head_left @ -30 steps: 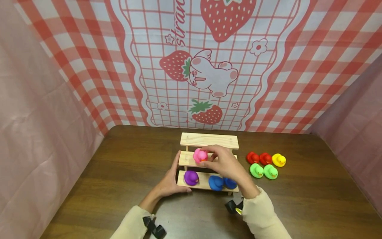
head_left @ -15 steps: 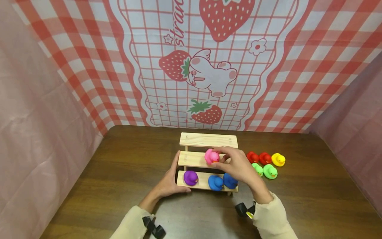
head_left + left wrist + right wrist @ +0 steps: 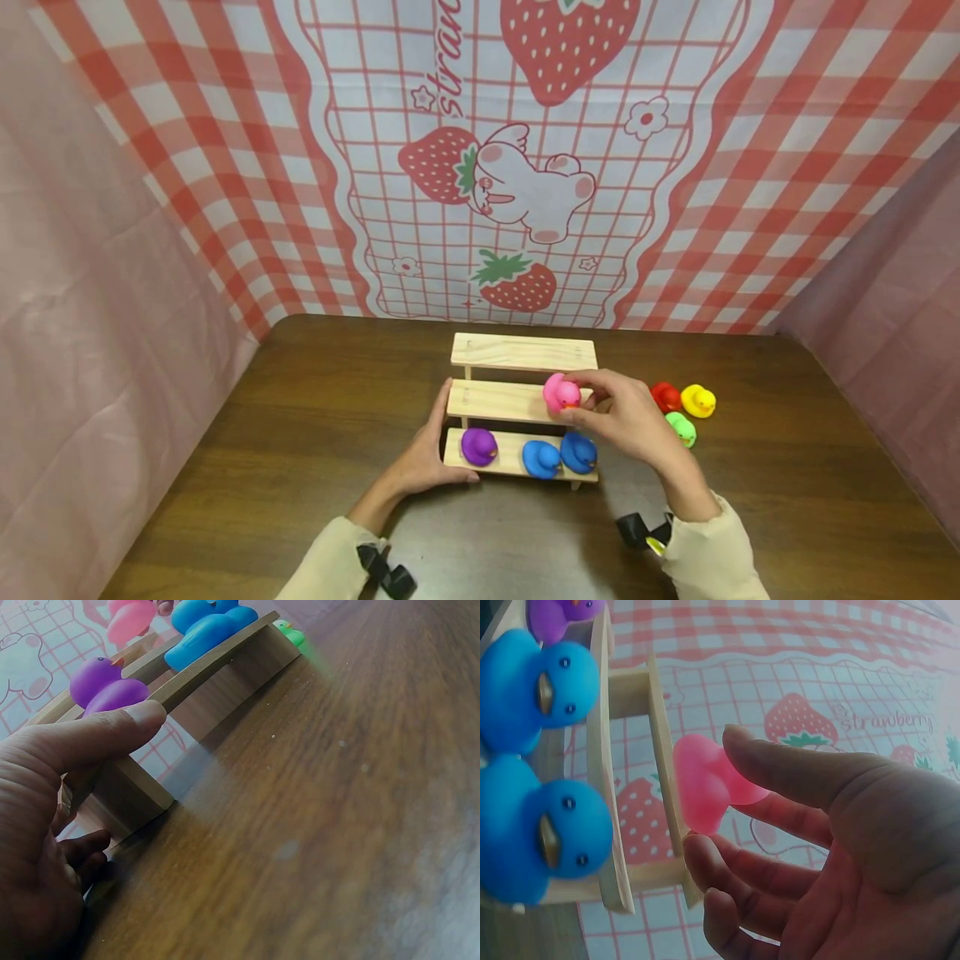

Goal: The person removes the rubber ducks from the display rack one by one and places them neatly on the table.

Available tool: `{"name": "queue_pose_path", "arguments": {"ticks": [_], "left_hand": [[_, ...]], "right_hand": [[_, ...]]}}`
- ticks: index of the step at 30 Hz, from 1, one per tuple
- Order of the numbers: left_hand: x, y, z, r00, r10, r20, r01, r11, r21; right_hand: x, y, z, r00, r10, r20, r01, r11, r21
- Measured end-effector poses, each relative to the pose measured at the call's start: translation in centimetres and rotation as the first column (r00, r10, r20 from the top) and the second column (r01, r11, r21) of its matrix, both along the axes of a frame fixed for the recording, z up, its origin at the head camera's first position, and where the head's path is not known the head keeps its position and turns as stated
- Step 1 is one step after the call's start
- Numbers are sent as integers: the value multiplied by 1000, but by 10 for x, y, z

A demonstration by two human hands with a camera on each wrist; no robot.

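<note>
The right hand (image 3: 633,423) pinches the pink duck (image 3: 559,393) at the right end of the middle shelf (image 3: 498,402); base contact is unclear. The left hand (image 3: 422,460) grips the left side of the wooden rack (image 3: 525,352). The duck is probably light and squeezable; grasp its body gently.

In the head view, the right hand (image 3: 626,419) hides the right end of the middle shelf (image 3: 495,402) and the left edges of a red duck (image 3: 667,397) and a green duck (image 3: 682,428). Its fingers cover part of the pink duck (image 3: 559,392). Most of the left hand's (image 3: 426,460) fingers are hidden beside the wooden stand (image 3: 525,352). Small marks (image 3: 466,397) on it are unreadable. The left wrist view cuts off the pink duck and blurs the green one; the right wrist view crops the purple duck (image 3: 555,621) and both blue ducks (image 3: 525,825).
</note>
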State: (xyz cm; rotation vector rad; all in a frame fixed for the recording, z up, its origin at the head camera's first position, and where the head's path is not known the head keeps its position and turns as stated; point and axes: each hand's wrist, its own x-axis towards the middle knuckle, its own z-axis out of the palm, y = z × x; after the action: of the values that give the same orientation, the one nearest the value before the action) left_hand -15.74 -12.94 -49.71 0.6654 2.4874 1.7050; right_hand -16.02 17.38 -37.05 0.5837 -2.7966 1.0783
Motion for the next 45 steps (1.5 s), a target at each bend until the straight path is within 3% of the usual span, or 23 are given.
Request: {"name": "queue_pose_path", "arguments": {"ticks": [14,24,31,45], "left_hand": [[0,1,0,1000,5,-10,-5,1000,-2],[0,0,0,1000,3,15,-4,1000,2],[0,0,0,1000,7,26,-6,1000,-22],[0,1,-1,1000,8,13,-8,1000,-7]], "right_hand": [[4,32,1,997,-27,-72,31,998,50],[7,53,3,997,-83,-1,83,993,80],[7,69,0,991,-130,-39,134,984,113],[7,107,-6,981,-194,11,191,971,145]]}}
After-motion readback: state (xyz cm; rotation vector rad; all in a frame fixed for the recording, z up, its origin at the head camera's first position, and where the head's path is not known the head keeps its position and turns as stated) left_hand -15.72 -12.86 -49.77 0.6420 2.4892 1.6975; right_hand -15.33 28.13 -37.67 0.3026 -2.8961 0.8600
